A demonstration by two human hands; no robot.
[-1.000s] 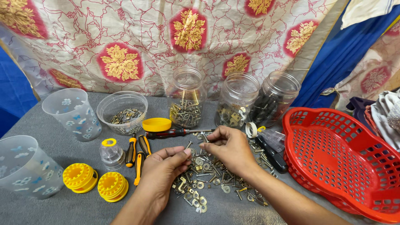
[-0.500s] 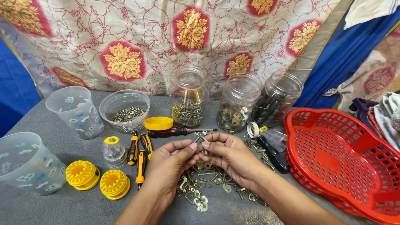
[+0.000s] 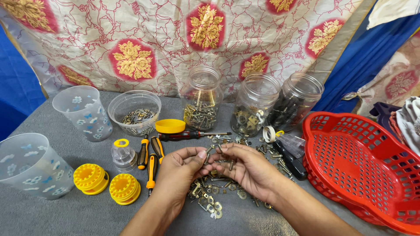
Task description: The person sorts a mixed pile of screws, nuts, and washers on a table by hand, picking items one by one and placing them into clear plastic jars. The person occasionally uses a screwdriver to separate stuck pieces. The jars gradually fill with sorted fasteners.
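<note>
Both hands meet above the pile of loose hardware (image 3: 209, 197) near the counter's front edge — the left hand (image 3: 178, 171) pinches a small screw (image 3: 207, 158), and the right hand (image 3: 248, 168), fingers curled, holds another screw (image 3: 231, 164). Three clear jars (image 3: 201, 98) stand behind, unlabelled; yellow lids (image 3: 91, 178) lie front-left.

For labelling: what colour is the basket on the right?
Red basket, clearest in the head view.

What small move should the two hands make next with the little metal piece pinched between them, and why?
Probably carry the small metal screw, pinched between left hand and right hand, to the clear plastic jar of brass screws: it stands open, right behind the loose hardware pile.
</note>
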